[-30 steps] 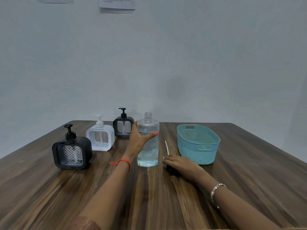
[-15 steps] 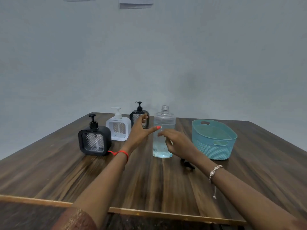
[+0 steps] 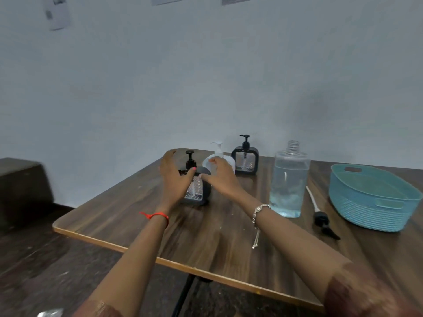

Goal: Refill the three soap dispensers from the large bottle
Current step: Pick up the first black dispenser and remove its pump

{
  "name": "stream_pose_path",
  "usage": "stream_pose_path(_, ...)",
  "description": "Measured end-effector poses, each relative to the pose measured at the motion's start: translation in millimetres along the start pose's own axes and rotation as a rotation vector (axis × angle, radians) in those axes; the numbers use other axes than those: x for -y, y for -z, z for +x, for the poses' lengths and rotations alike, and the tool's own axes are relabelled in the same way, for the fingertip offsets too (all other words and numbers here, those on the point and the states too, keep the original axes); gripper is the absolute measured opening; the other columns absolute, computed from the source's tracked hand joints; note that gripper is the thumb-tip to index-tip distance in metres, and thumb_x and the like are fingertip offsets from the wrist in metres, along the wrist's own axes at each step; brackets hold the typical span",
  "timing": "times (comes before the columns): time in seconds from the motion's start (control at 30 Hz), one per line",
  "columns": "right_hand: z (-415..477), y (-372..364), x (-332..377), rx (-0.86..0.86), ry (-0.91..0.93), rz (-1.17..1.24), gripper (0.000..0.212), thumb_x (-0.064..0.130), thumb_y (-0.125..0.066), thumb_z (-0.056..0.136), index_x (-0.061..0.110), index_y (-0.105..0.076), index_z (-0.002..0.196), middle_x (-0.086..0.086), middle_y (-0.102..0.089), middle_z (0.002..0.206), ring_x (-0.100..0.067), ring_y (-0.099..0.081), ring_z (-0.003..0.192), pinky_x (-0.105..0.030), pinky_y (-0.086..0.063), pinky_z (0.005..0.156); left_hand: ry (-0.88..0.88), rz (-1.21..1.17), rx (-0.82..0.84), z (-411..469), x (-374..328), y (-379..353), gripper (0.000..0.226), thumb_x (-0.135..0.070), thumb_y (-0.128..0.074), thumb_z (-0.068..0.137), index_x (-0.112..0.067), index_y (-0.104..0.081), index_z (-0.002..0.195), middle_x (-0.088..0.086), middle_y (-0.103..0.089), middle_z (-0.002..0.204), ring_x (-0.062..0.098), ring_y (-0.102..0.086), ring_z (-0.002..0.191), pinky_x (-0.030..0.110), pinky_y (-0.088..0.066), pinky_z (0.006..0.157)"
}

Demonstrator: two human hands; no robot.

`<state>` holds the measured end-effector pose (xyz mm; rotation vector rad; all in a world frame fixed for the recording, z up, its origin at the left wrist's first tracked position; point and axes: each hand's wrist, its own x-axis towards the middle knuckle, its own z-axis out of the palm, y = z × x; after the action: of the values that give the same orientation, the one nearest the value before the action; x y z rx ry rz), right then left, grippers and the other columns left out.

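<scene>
Only one view here, the head camera, looking down over a dark wood-grain bench (image 3: 206,243). Both hands are reaching for the nearest of the three dispensers, a squat black soap dispenser with a clear dimpled window (image 3: 197,188). The left hand (image 3: 172,177) is spread open on its left side, thumb across the front, and the right hand (image 3: 221,177) comes in from the right with fingers loosely curled near the top. Neither looks clamped on it yet; I can't tell if they're actually touching. My guess is one hand is meant to steady the body while the other twists off the pump top, since the pump is on and has to come off before any pouring.

Just behind it sits the white soap dispenser with a white pump (image 3: 220,159), partly hidden by the right hand, and farther back, a bit to the right, the second black soap dispenser (image 3: 245,159).

The large clear plastic bottle of pale blue liquid (image 3: 288,179) stands upright to the right of the hands, cap off, roughly two thirds full, so it's ready to pour. Its black pump head with the long white tube (image 3: 320,215) lies flat on the bench right of it, near a teal woven plastic basket (image 3: 375,216).
</scene>
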<state>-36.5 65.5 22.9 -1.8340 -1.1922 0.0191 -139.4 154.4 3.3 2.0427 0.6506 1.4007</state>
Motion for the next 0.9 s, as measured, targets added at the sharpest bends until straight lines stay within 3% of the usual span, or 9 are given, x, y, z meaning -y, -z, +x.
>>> stream_pose_path(0.13,7,-19,1,0.085,-0.111,0.085,0.059,0.015,-0.068,0.083,0.001,-0.037,0.131,-0.015,-0.045,0.134,-0.028,-0.043,0.124,-0.029,-0.036,0.096,0.216,-0.016,0.164,1,20,3,0.070,-0.020,-0.066,0.085,0.001,-0.029,0.140,0.014,-0.037,0.144,0.027,-0.034,0.134,0.034,-0.026,0.108)
stream_pose_path(0.23,13,-32,-4,0.069,-0.136,0.023,0.044,0.011,-0.066,0.084,0.001,-0.043,0.120,-0.017,-0.053,0.121,-0.031,-0.051,0.115,-0.036,-0.042,0.093,0.213,-0.055,0.288,0,29,-1,0.033,-0.014,-0.063,0.087,-0.010,-0.047,0.116,0.003,-0.053,0.112,0.019,-0.051,0.109,0.021,-0.034,0.085)
stream_pose_path(0.3,16,-35,-7,0.037,-0.144,0.001,0.034,0.008,-0.063,0.085,0.001,-0.046,0.114,-0.017,-0.056,0.113,-0.029,-0.054,0.107,-0.039,-0.047,0.091,0.202,-0.040,0.314,0,34,-2,0.024,-0.014,-0.064,0.086,-0.013,-0.048,0.104,0.003,-0.055,0.104,0.018,-0.053,0.098,0.018,-0.034,0.076)
stream_pose_path(0.4,16,-29,-9,0.030,-0.150,0.008,0.027,0.002,-0.061,0.084,-0.002,-0.052,0.110,-0.018,-0.060,0.109,-0.030,-0.057,0.104,-0.041,-0.049,0.090,0.174,-0.017,0.296,4,43,-5,0.044,-0.023,-0.068,0.083,-0.002,-0.050,0.117,0.008,-0.059,0.115,0.025,-0.056,0.110,0.028,-0.041,0.086)
stream_pose_path(0.5,10,-9,-7,0.030,-0.138,-0.006,0.027,-0.002,-0.062,0.082,-0.003,-0.057,0.109,-0.017,-0.062,0.110,-0.029,-0.058,0.106,-0.035,-0.048,0.087,0.268,-0.086,0.280,5,35,-11,0.076,-0.026,-0.070,0.081,-0.002,-0.030,0.141,0.007,-0.046,0.134,0.021,-0.044,0.125,0.036,-0.035,0.105)
stream_pose_path(0.6,-2,21,-5,0.025,-0.127,-0.011,0.037,-0.001,-0.062,0.084,-0.003,-0.054,0.119,-0.015,-0.057,0.125,-0.027,-0.053,0.118,-0.030,-0.042,0.093,0.334,-0.274,0.323,5,20,-18,0.079,-0.021,-0.074,0.077,-0.007,-0.030,0.141,0.007,-0.049,0.127,0.018,-0.049,0.113,0.034,-0.042,0.100)
stream_pose_path(0.7,-17,48,-8,0.026,-0.131,-0.023,0.050,0.006,-0.063,0.085,0.003,-0.045,0.131,-0.012,-0.049,0.137,-0.024,-0.046,0.127,-0.025,-0.034,0.095,0.373,-0.418,0.446,1,9,-29,0.061,-0.013,-0.078,0.071,-0.004,-0.049,0.124,0.008,-0.063,0.111,0.027,-0.063,0.102,0.029,-0.053,0.082)
stream_pose_path(0.8,-34,70,-14,0.037,-0.162,-0.076,0.054,0.004,-0.064,0.082,0.006,-0.044,0.133,-0.012,-0.051,0.134,-0.023,-0.050,0.120,-0.024,-0.037,0.090,0.351,-0.497,0.521,-11,-5,-42,0.052,-0.006,-0.080,0.065,-0.003,-0.055,0.111,0.009,-0.069,0.097,0.023,-0.067,0.086,0.020,-0.055,0.067)
stream_pose_path(0.9,-49,87,-19,0.075,-0.155,-0.123,0.051,0.012,-0.067,0.080,0.007,-0.050,0.128,-0.010,-0.056,0.123,-0.020,-0.053,0.111,-0.025,-0.042,0.087,0.377,-0.572,0.578,-25,-13,-55,0.057,-0.009,-0.082,0.057,-0.009,-0.055,0.107,0.007,-0.070,0.098,0.018,-0.069,0.085,0.026,-0.055,0.074)
